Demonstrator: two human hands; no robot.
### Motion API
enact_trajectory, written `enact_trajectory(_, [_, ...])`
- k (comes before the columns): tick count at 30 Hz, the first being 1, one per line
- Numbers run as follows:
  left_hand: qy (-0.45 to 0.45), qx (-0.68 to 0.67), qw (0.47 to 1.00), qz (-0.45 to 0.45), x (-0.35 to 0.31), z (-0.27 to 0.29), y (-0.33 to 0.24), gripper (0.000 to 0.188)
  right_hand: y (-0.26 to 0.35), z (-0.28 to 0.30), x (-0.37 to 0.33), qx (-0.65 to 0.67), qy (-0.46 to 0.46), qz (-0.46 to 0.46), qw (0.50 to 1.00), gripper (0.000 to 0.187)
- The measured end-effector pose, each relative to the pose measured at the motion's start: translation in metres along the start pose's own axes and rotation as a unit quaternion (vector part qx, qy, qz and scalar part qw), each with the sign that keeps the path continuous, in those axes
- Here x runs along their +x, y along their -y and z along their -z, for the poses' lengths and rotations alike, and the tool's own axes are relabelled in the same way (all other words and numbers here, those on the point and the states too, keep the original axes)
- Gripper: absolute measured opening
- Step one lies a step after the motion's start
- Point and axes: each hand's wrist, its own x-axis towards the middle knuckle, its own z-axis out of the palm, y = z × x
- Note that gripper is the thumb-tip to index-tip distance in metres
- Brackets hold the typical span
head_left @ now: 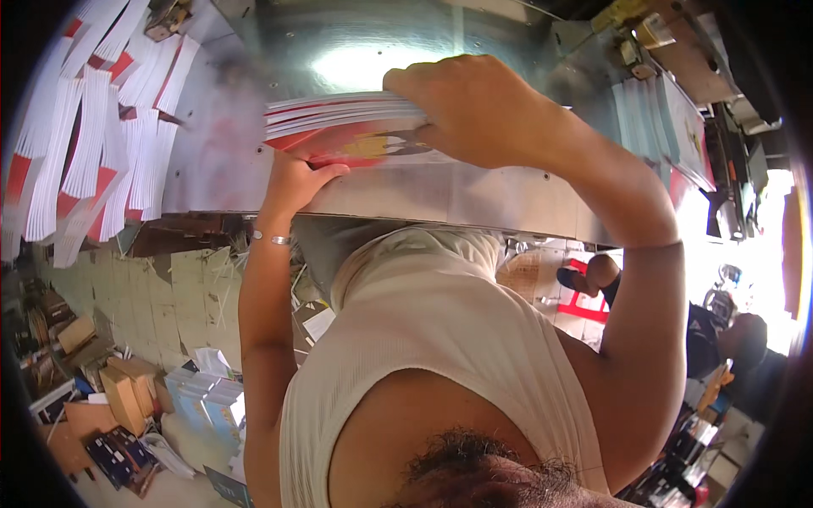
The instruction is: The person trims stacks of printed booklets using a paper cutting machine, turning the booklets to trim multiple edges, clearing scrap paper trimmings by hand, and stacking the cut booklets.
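A small stack of booklets (343, 140) with red printed covers stands on the metal work surface in front of me, page edges up and fanned slightly. My left hand (298, 181) grips its left lower corner. The thumb lies along the front cover, while the other fingers are partly hidden by the stack. Over the stack's right end, my right hand (478, 110) is closed, fingers across the upper edges and thumb against the front cover. Part of the booklets is hidden beneath that hand.
Many white-edged booklets (89, 135) are piled at the left. Another upright row of booklets (656, 123) stands at the right end of the metal table (500, 190). Cartons (127, 394) and paper bundles (203, 402) lie on the floor behind. A person (720, 339) is at the right, near a red stool (584, 305).
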Motion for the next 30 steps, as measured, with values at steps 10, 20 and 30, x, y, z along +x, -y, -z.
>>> enact_trajectory(10, [0.02,-0.049,0.995,0.081,-0.025,0.003,-0.007,0.022,0.016,0.002,-0.016,0.019,0.009,0.041,0.999,0.031])
enact_trajectory(20, [-0.062,-0.071,0.995,0.042,-0.022,0.019,-0.009,0.058,0.0,0.022,-0.031,0.051,-0.002,0.042,0.998,0.044])
enact_trajectory(30, [-0.091,-0.303,0.929,-0.195,0.026,0.071,-0.123,0.08,-0.036,-0.133,-0.081,0.513,-0.326,-0.081,0.79,0.042])
